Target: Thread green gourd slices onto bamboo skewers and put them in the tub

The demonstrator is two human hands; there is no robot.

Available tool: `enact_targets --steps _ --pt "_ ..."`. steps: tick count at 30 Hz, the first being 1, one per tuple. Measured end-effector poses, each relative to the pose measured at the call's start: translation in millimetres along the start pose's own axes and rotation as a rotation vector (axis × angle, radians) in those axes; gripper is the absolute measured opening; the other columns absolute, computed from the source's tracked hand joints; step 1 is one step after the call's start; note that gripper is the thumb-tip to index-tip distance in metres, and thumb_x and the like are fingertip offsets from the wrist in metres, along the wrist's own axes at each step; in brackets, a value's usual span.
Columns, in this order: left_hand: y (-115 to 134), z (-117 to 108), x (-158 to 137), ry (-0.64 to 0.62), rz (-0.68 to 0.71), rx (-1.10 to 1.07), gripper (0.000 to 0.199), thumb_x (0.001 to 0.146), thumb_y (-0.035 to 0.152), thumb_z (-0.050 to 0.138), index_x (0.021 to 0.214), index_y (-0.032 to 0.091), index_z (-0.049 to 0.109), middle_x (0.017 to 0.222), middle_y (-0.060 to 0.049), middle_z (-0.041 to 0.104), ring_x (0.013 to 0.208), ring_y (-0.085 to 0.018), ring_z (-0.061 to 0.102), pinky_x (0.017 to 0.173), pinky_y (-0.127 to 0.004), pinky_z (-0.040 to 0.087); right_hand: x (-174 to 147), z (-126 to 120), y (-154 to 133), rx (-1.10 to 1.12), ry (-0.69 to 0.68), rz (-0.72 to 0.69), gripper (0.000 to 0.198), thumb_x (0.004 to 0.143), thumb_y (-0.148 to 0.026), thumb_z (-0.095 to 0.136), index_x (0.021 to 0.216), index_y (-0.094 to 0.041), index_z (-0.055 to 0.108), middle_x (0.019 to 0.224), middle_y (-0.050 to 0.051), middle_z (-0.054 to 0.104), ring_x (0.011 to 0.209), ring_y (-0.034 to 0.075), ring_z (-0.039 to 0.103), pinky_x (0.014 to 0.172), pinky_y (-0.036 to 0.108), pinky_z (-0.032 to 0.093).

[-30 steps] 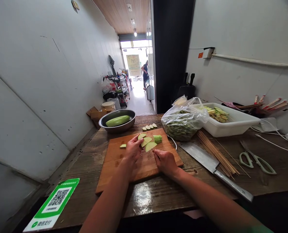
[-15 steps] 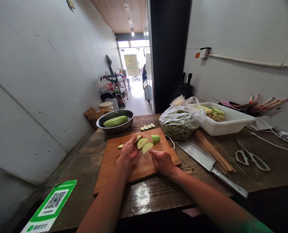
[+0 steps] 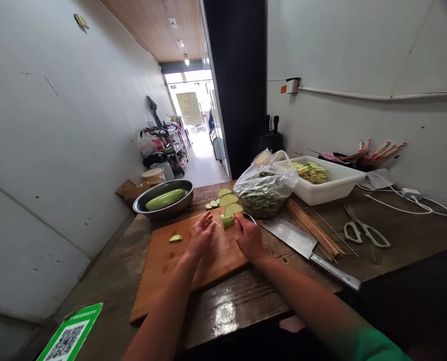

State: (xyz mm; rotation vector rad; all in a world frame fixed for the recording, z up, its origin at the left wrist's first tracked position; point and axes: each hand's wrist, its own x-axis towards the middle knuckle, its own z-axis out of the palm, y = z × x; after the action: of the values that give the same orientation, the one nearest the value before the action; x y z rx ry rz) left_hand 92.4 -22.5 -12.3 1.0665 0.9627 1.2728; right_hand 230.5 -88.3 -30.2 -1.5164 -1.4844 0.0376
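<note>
My right hand [image 3: 249, 238] is closed in a pinch at the near end of a skewer threaded with green squash slices [image 3: 233, 209]. The slices point away from me, over the far edge of the wooden cutting board [image 3: 159, 271]. My left hand [image 3: 200, 231] is above the middle of the board, with its fingers apart and nothing seen in them. A cut squash chunk [image 3: 227, 221] lies just left of my right fingers, and a small end piece [image 3: 175, 238] rests to the left of my left hand. Beyond the board lie several small slices [image 3: 211, 204].
A metal bowl [image 3: 136, 205] with a whole squash [image 3: 165, 199] stands at the back left. Rightward are a plastic bag of greens [image 3: 263, 193], a white tub [image 3: 332, 190], a cleaver [image 3: 291, 237], bamboo skewers [image 3: 313, 229] and scissors [image 3: 366, 228]. A QR card [image 3: 68, 336] lies front left.
The skewered slices have moved away from my left hand toward the board's far edge. My left hand has let go of them. The whole view has shifted and tilted.
</note>
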Motion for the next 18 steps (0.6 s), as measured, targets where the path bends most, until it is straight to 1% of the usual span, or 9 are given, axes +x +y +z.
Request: enact_targets --steps 2,4,7,10,13,15,18 --pt "-3 12 4 -0.057 0.051 0.127 0.046 0.05 -0.005 0.068 0.088 0.02 0.064 0.099 -0.006 0.065 0.109 -0.021 0.052 0.088 -0.027 0.041 6 -5 5 0.001 0.054 0.064 0.035 0.091 -0.024 0.028 0.085 -0.016 0.062 0.08 0.007 0.067 0.072 0.014 0.06 0.066 0.02 0.038" --pt "-3 23 10 -0.126 0.101 0.244 0.047 0.045 -0.008 0.067 0.082 0.021 0.065 0.096 -0.005 0.066 0.111 -0.021 0.05 0.09 -0.025 0.039 9 -9 8 0.001 0.067 0.093 0.034 0.091 -0.023 0.029 0.083 -0.016 0.061 0.079 0.006 0.067 0.07 0.013 0.059 0.065 0.02 0.037" --pt "3 35 19 -0.225 0.159 0.478 0.043 0.042 -0.006 0.067 0.076 0.022 0.065 0.087 -0.003 0.067 0.104 -0.022 0.054 0.087 -0.025 0.041 9 -13 10 0.007 0.04 0.093 0.031 0.091 -0.022 0.032 0.083 -0.017 0.061 0.077 0.005 0.067 0.07 0.013 0.06 0.064 0.02 0.036" --pt "10 40 24 -0.266 0.126 0.598 0.031 0.045 0.005 0.07 0.072 0.021 0.064 0.079 -0.003 0.067 0.085 -0.023 0.06 0.071 -0.026 0.046 9 -15 8 0.015 0.014 0.096 0.029 0.09 -0.022 0.033 0.084 -0.018 0.062 0.077 0.005 0.067 0.072 0.013 0.06 0.064 0.019 0.036" --pt "13 41 25 -0.288 0.079 0.71 0.028 0.048 0.02 0.072 0.074 0.018 0.063 0.073 -0.003 0.066 0.069 -0.02 0.06 0.059 -0.025 0.045 10 -17 7 0.002 0.006 0.1 0.028 0.09 -0.022 0.034 0.086 -0.018 0.062 0.079 0.005 0.068 0.072 0.014 0.061 0.063 0.02 0.036" --pt "12 39 26 -0.319 0.137 0.852 0.032 0.047 0.027 0.073 0.076 0.019 0.063 0.072 -0.002 0.065 0.066 -0.019 0.058 0.057 -0.025 0.043 11 -17 7 -0.012 -0.006 0.088 0.028 0.09 -0.022 0.034 0.087 -0.018 0.062 0.08 0.005 0.068 0.072 0.014 0.061 0.062 0.021 0.036" --pt "7 34 29 -0.337 0.298 1.071 0.035 0.047 0.033 0.073 0.078 0.021 0.063 0.069 -0.001 0.063 0.065 -0.018 0.056 0.058 -0.025 0.041 12 -17 7 -0.021 -0.028 0.053 0.028 0.09 -0.021 0.034 0.085 -0.018 0.062 0.082 0.005 0.068 0.073 0.015 0.062 0.063 0.022 0.036"
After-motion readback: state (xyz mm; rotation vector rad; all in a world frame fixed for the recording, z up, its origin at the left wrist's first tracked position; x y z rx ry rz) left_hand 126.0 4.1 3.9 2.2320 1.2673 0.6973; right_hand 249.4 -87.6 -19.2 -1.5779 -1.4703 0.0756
